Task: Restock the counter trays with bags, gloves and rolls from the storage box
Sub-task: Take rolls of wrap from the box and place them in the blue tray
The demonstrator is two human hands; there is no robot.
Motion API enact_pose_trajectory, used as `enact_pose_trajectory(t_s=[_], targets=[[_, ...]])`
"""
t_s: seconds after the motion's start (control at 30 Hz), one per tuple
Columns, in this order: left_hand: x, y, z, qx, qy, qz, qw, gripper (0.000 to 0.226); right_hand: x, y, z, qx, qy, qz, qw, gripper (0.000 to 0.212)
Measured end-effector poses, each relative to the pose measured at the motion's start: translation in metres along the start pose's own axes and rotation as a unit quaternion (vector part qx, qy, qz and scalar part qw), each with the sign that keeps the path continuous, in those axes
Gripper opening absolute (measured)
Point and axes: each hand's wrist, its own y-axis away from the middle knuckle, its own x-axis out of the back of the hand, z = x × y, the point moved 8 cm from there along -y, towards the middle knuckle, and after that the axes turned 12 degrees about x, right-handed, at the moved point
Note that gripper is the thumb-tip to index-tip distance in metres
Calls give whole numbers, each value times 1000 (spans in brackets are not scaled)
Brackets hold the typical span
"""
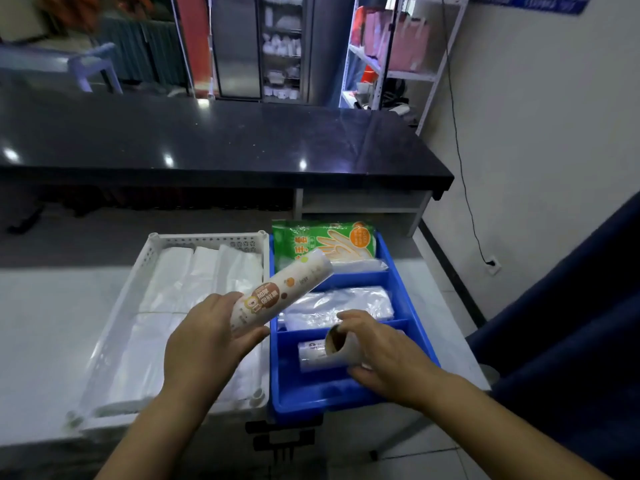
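Observation:
My left hand (204, 337) grips a white printed roll (280, 292) that slants up and to the right over the blue tray's left wall. My right hand (377, 358) holds a second roll (337, 346) low in the nearest compartment of the blue divided tray (311, 393), its brown core end facing me. Another roll (311, 353) lies in that compartment behind it. Clear bags (339, 306) fill the middle compartment. A green pack of gloves (325, 244) lies in the far one.
A white perforated tray (145, 258) with folded white bags (194, 282) sits left of the blue tray on a pale surface. A black countertop (207, 147) runs behind. Dark blue fabric (571, 323) is at the right. Shelving stands at the back.

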Motion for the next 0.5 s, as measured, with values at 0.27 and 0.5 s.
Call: enact_pose_trajectory(t_s=[0.27, 0.5], targets=[[-37, 13, 39, -79, -10, -107, 991, 48, 85, 56, 25, -87, -179, 337, 920, 64], [-104, 46, 78, -172, -71, -215, 959, 47, 132, 86, 26, -120, -71, 451, 881, 73]])
